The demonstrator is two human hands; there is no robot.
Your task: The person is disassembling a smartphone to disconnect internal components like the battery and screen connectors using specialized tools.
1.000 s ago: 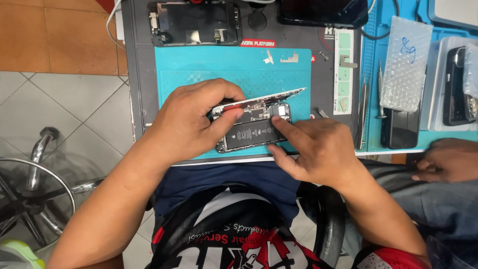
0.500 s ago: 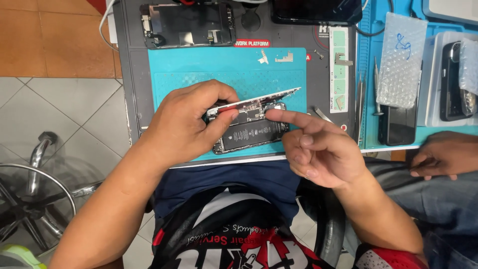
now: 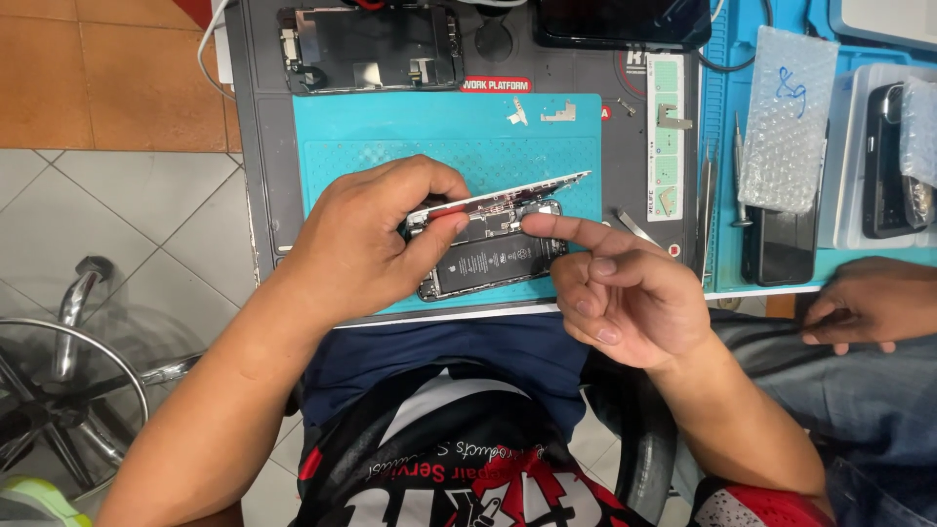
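Two hands work on one opened phone (image 3: 488, 256), which lies on the teal mat (image 3: 390, 146) with its long axis left to right. The left hand (image 3: 366, 249) pinches its lifted screen (image 3: 503, 198) at the left end; the right hand (image 3: 625, 293), just right of it, holds nothing and only its index fingertip seems to touch the upper right corner.

A single head-mounted camera supplies the only view; no second view exists to share any part of the scene. The camera looks almost straight down from above the wearer's chest, facing forward and downward over the lap. The teal work mat (image 3: 390, 137) serves as landmark: it sits in the upper centre of the frame, close to the lens. Nearer the camera than the mat lie the wearer's forearms and shirt at the bottom edge. Left of the mat is tiled floor. Right of the mat, the blue tray (image 3: 724, 117) and another person's hand (image 3: 869, 303) reach the frame edge.
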